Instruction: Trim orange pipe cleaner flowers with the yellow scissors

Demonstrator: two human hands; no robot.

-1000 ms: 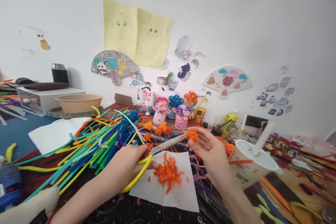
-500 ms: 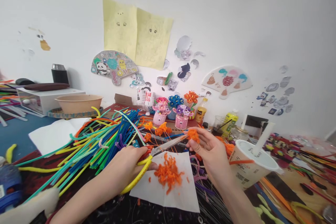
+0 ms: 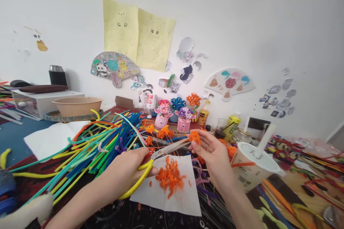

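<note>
My left hand (image 3: 135, 167) is closed round the yellow and red handles of a pair of scissors (image 3: 161, 152). The blades point right and reach the edge of an orange fuzzy flower (image 3: 195, 137). My right hand (image 3: 212, 154) pinches that flower between thumb and fingers. Below the scissors, a heap of orange fuzz clippings (image 3: 171, 178) lies on a white paper sheet (image 3: 185, 204). Several more orange flowers (image 3: 161, 134) on thin stems lie just beyond my hands.
A big bundle of coloured pipe cleaners (image 3: 104, 154) spreads on the left. A lidded cup with a straw (image 3: 248, 161) stands close by my right forearm. Small flower pots (image 3: 184, 125) and a juice bottle (image 3: 204, 113) line the wall. A tan bowl (image 3: 77, 106) is at back left.
The whole view has shifted slightly, so things sit a little further left. The scissor blades look a bit further apart beside the flower; both hands keep their holds.
</note>
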